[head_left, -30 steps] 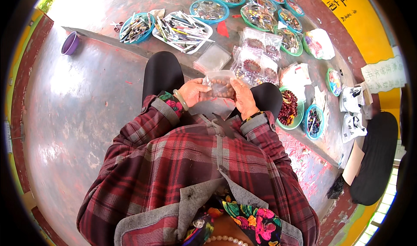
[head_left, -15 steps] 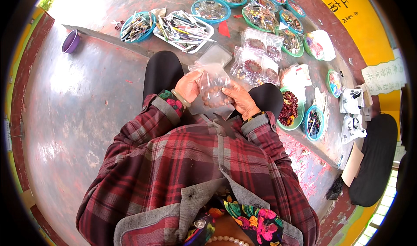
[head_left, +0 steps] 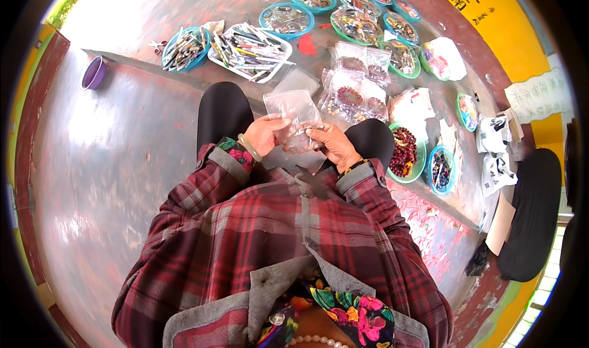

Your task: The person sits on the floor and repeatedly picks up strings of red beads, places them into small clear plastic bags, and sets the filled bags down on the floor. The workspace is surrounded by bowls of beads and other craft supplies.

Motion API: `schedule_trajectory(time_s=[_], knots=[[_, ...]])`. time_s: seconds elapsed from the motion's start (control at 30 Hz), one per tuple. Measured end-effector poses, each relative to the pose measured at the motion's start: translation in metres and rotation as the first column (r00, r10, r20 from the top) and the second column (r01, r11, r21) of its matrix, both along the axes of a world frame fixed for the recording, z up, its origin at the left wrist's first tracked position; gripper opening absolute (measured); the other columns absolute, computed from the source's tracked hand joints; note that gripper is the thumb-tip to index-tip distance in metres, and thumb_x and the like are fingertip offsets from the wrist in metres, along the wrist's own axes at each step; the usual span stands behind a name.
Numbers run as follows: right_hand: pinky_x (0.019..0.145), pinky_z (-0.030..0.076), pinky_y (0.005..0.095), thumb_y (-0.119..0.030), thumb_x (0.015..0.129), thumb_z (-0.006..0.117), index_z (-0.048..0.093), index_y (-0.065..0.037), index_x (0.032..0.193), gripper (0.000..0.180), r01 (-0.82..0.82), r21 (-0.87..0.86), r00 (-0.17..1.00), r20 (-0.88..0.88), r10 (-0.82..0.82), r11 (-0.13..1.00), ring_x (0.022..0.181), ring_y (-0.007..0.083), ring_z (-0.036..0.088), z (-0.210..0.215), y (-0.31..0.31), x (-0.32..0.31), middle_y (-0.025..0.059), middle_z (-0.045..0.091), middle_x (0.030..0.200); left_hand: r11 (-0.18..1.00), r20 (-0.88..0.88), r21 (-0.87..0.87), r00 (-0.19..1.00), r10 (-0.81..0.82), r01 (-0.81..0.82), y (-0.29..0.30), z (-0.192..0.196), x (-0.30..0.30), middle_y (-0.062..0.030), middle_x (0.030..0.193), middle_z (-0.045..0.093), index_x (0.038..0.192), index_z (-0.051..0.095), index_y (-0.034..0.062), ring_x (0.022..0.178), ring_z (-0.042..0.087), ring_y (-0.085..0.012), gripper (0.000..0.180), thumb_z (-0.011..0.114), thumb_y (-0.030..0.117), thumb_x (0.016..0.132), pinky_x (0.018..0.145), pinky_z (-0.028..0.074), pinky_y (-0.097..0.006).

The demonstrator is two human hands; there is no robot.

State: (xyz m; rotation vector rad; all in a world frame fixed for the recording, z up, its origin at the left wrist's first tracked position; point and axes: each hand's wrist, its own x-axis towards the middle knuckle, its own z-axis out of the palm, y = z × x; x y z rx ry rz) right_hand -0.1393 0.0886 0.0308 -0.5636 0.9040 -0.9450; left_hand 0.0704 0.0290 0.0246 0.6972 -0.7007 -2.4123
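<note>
Between my knees, both hands hold one clear plastic zip bag (head_left: 291, 104). My left hand (head_left: 265, 134) pinches its left side, and a pale bangle circles that wrist. My right hand (head_left: 335, 143) grips the lower right side, thumb across the front. A bead bracelet shows inside the bag in the earlier frame; now fingers and glare mostly hide it. Just beyond, a flat stack of clear bags (head_left: 296, 83) lies on the ledge. To its right are bagged dark red bead bracelets (head_left: 350, 96).
A white tray of pens (head_left: 283, 55) and a blue basket of pens (head_left: 203, 54) stand ahead. Several baskets of small parts sit farther back. At right are a green bowl (head_left: 421, 164) of dark red beads and a blue basket (head_left: 453, 175). A purple bowl (head_left: 94, 73) stands far left.
The bag has tilted and its lower part has drawn in between my hands, covering the beads. Both hands have come slightly lower and closer together. The whole view has shifted a little.
</note>
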Motion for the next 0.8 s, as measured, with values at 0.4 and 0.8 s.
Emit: schedule_trajectory(time_s=[0.4, 0.8], knots=[[0.073, 0.05, 0.0306, -0.015, 0.085, 0.061, 0.057, -0.007, 0.106, 0.023, 0.022, 0.127, 0.999, -0.052, -0.015, 0.992, 0.073, 0.0118, 0.062, 0.003, 0.005, 0.01, 0.0034, 0.063, 0.094, 0.99, 0.12, 0.126, 0.992, 0.04, -0.055, -0.008, -0.044, 0.005, -0.0094, 0.095, 0.059, 0.101, 0.052, 0.0031, 0.075, 0.056, -0.0179, 0.02, 0.046, 0.02, 0.092, 0.064, 0.046, -0.035], [0.069, 0.051, 0.0265, -0.014, 0.088, 0.052, 0.061, -0.006, 0.1, 0.016, 0.16, -0.052, 0.97, -0.176, -0.167, 0.986, 0.081, 0.0126, 0.063, 0.031, -0.067, -0.089, 0.0025, 0.065, 0.099, 0.993, 0.349, 0.086, 0.936, 0.04, -0.074, -0.005, -0.024, -0.007, -0.0131, 0.109, 0.059, 0.119, 0.049, 0.0004, 0.096, 0.057, -0.0191, 0.039, 0.048, 0.027, 0.09, 0.079, 0.045, -0.028]])
